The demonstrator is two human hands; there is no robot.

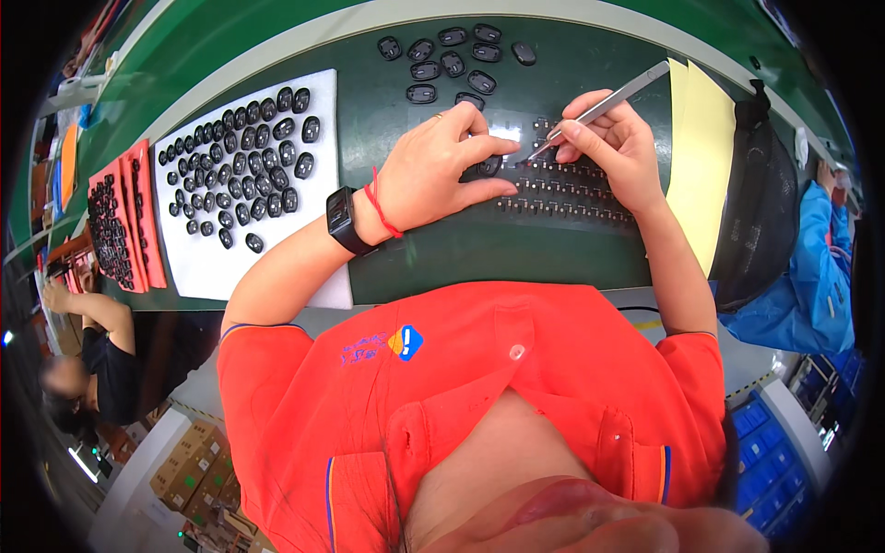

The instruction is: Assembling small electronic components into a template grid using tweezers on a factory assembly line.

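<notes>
Tweezers sit pinched in the right hand, tips down on rows of tiny dark parts laid out on the green bench; the left hand curls over a black oval shell, fingers pressing it to the mat. Judging by this, a small part is being picked for the shell; next calls for a steady lift (no slip) and fine placing. No true containers; a white sheet carries many shells, red trays at far left hold more, and loose shells lie beyond the hands.
</notes>
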